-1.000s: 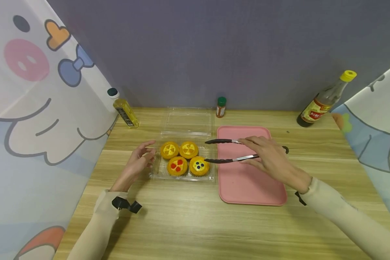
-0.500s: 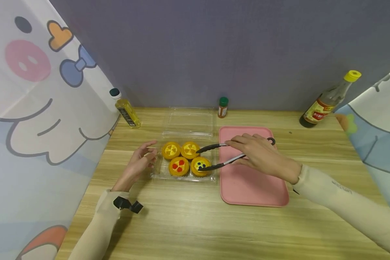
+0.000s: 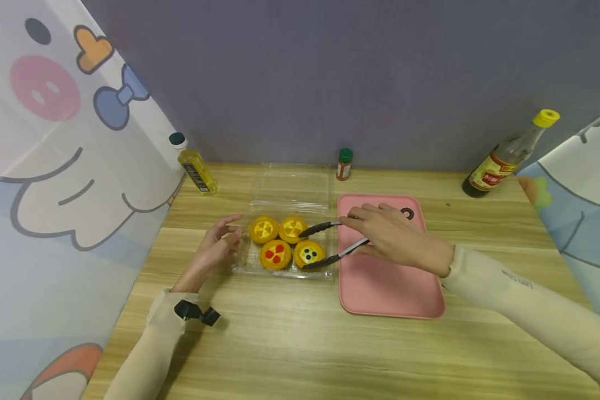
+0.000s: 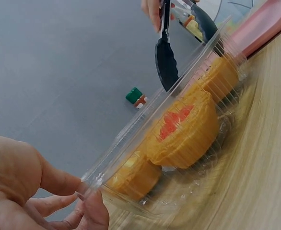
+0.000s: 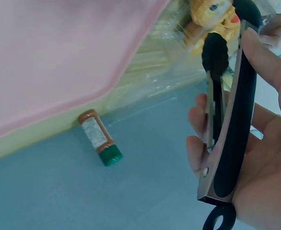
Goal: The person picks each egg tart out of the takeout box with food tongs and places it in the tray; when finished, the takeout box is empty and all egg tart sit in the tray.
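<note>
1. Vs. 1 s ago: R hand point(image 3: 387, 233) + tongs point(image 3: 354, 247) have shifted L; tips were by the container's R side, now they're on either side of the blue-dotted tart point(image 3: 310, 253).
2. Vs. 0.5 s ago: lower tip was over that tart's top, now at its near edge; upper tip's btwn it and the rear R yellow tart point(image 3: 292, 228). Contact w/ the tart: can't tell.
3. Unchanged: L hand point(image 3: 215, 244) and all 4 tarts, incl. the red-topped tart point(image 3: 275, 255), in the clear container point(image 3: 280, 273).
4. Hands: we see L thumb + fingers pinching the container's L rim, almost closed; R is wrapped round the tongs, thumb on one arm, fingers on the other, tongs spread apart.
5. Edges: container's R rim sits just beside the pink tray point(image 3: 390, 283); its lid point(image 3: 295, 183) lies folded back, near the grey wall.
6. Room: we've worktop point(image 3: 300, 344) running from container + tray to the bottom of view, plus a strip R of the tray, up to the sauce bottle point(image 3: 495, 166).
</note>
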Action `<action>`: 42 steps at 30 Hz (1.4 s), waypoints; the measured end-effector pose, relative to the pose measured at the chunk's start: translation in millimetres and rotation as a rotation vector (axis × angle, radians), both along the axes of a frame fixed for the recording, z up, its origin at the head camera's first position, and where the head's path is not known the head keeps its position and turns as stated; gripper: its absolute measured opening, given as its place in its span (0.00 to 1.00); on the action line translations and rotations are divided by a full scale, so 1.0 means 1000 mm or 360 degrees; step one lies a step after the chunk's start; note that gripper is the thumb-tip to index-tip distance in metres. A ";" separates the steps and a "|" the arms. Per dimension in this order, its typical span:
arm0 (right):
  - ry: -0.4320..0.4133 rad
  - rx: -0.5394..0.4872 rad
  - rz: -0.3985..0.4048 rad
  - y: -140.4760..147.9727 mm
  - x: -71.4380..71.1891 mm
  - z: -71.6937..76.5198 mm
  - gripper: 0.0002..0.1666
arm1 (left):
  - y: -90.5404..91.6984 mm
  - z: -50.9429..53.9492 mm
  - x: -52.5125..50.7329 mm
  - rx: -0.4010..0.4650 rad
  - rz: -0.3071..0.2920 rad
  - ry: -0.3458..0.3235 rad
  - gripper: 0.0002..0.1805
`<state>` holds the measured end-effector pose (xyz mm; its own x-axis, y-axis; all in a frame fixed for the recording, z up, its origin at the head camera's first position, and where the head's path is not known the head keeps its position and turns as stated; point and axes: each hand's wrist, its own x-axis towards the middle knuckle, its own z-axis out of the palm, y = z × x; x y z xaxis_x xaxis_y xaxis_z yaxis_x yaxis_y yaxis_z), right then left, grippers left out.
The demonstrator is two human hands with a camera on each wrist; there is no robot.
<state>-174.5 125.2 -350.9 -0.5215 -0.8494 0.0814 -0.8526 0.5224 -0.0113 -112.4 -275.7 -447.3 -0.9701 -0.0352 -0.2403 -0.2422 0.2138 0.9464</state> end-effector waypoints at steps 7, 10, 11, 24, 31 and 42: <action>0.0011 0.0164 0.0026 -0.011 0.004 0.016 0.40 | 0.001 0.001 -0.001 0.0005 0.0013 -0.0003 0.29; 0.0003 0.0236 0.0023 -0.016 0.005 0.022 0.40 | 0.001 0.001 -0.001 0.0003 0.0023 -0.0002 0.29; -0.0003 0.0253 0.0024 -0.017 0.004 0.023 0.40 | 0.002 0.002 -0.001 0.0000 0.0024 -0.0001 0.29; -0.0049 0.0332 0.0015 -0.023 0.004 0.029 0.40 | 0.001 0.001 -0.001 0.0001 0.0038 -0.0008 0.29; -0.0089 0.0341 0.0035 -0.025 -0.005 0.033 0.41 | 0.002 0.001 -0.001 0.0002 0.0038 -0.0004 0.29; -0.0149 0.0358 0.0031 -0.028 -0.010 0.032 0.42 | 0.001 0.000 -0.002 0.0004 0.0030 0.0006 0.29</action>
<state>-184.8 97.7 -319.0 -0.5013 -0.8506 -0.1588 -0.8632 0.5042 0.0240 -114.6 -274.9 -447.1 -0.9702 -0.0528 -0.2366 -0.2424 0.2070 0.9478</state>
